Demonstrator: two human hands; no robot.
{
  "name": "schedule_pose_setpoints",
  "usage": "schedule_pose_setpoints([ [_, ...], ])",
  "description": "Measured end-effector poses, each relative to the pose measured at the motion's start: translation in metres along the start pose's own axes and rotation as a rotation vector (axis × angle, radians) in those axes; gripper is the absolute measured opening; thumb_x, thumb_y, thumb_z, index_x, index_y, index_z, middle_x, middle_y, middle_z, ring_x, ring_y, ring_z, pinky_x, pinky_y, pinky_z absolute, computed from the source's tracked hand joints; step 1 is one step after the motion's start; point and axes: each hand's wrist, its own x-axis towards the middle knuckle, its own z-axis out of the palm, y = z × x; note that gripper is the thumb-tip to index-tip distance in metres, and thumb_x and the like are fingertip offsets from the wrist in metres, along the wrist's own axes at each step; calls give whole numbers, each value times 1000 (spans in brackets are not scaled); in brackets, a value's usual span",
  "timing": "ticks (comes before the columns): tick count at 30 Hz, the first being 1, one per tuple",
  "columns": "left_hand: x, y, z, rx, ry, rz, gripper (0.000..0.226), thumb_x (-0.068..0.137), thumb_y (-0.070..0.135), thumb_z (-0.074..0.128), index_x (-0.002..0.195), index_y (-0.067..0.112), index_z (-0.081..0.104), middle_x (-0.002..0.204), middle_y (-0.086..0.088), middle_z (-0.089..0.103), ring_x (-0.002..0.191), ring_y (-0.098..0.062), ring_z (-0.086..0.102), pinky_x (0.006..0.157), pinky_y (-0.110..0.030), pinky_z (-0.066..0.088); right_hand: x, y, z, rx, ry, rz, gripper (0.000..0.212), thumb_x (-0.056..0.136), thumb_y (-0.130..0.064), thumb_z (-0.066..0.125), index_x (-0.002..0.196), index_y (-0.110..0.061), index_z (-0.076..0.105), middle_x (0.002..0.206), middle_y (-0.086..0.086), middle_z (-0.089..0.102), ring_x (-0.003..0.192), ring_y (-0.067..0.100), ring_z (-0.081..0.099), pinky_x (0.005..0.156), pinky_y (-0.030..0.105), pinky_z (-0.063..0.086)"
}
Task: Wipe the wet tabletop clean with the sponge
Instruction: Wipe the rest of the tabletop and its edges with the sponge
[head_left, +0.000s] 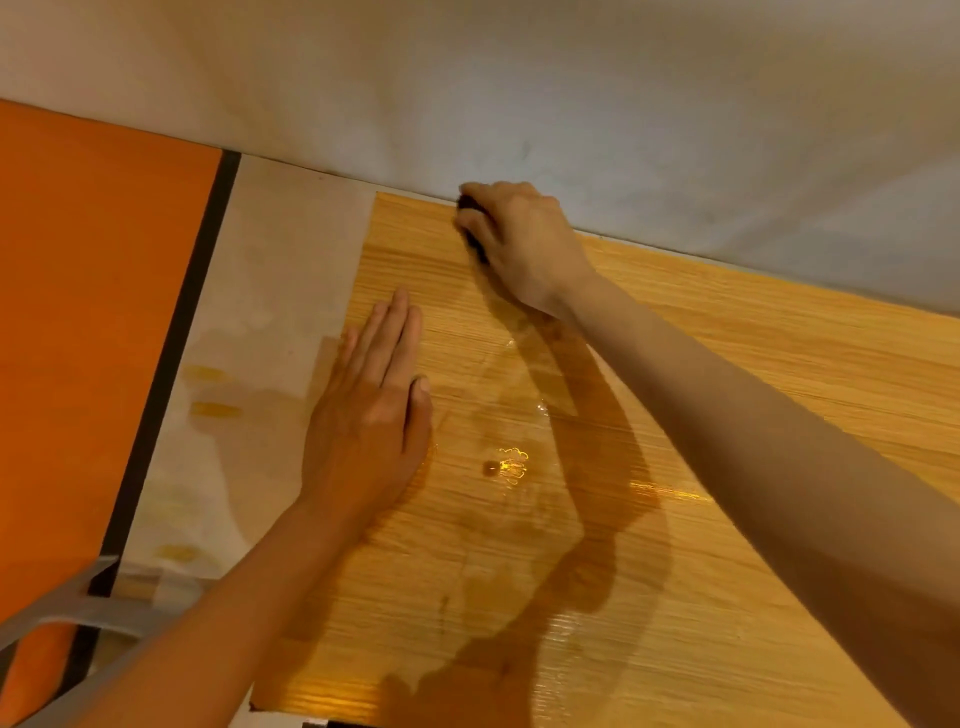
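The wooden tabletop fills the middle and right of the head view, with a shiny wet film and a glinting puddle near its centre. My right hand is at the far edge by the wall, closed over a dark sponge that is mostly hidden under my fingers. My left hand lies flat on the table near its left edge, fingers together, holding nothing.
A grey wall runs right behind the table's far edge. Left of the wood lies a pale strip with faint stains, then a dark band and an orange surface. A grey curved object sits at the lower left.
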Motion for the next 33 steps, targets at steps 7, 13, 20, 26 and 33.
schedule_pose_setpoints([
  [7,2,-1,2,54,-24,-40,58,106,25,31,160,4,24,169,-8,19,157,-22,17,129,-41,15,-73,73,-20,39,242,224,38,105,-24,37,136,-7,51,129,13,59,127,33,47,119,44,17],
  [13,1,-1,1,-3,-19,-26,57,107,25,31,160,5,23,169,-9,18,158,-21,14,128,-43,18,-123,33,6,72,262,225,46,104,-21,36,149,-10,33,158,5,28,150,20,12,121,50,11],
  [20,3,-1,0,7,8,-2,56,107,23,32,159,3,26,169,-11,20,157,-24,17,129,-39,13,-128,18,8,-147,148,164,50,104,-29,25,151,-14,27,160,6,19,150,24,8,122,45,5],
  [26,1,1,1,15,49,13,54,107,21,32,157,0,29,167,-15,24,156,-26,20,129,-41,16,-117,-5,21,-100,196,209,49,105,-23,28,152,-8,25,161,8,19,150,25,6,122,48,4],
  [33,3,0,3,39,29,0,56,108,24,28,159,2,26,168,-13,20,157,-24,16,128,-43,18,-119,-8,19,-156,95,79,50,105,-26,27,152,-11,26,160,6,22,150,24,9,122,40,1],
])
